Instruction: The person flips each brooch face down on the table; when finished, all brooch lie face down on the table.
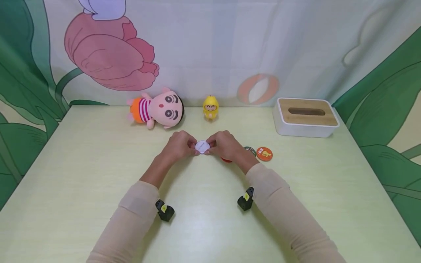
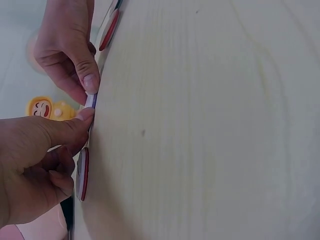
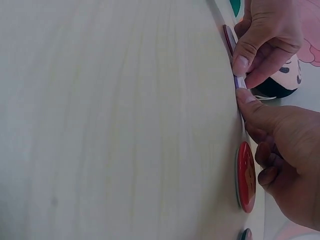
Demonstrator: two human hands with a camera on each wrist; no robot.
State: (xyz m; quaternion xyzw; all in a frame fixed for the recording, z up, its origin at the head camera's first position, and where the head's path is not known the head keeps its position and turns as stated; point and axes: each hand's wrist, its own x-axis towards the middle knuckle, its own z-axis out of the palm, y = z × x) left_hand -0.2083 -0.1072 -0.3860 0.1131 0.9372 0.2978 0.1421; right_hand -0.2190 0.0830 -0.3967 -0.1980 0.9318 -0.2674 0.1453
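Note:
Both hands hold one small round disc (image 1: 202, 147) with a white face turned up, low over the middle of the table. My left hand (image 1: 181, 146) pinches its left edge between thumb and fingers. On the opposite edge, my right hand (image 1: 225, 145) grips it the same way. From the side, in the left wrist view, the disc (image 2: 90, 101) shows a thin purple-blue rim. Beside the left hand lies a red-edged disc (image 2: 83, 172), hidden by that hand in the head view. A glossy red disc (image 3: 246, 175) lies by the right hand, mostly covered from above.
To the right lie a dark green patterned disc (image 1: 250, 151) and an orange disc (image 1: 264, 154) with a thumb picture. Along the back are a plush doll (image 1: 158, 109) on its side, a yellow figurine (image 1: 210, 108) and a white tissue box (image 1: 306, 128) with a wooden lid.

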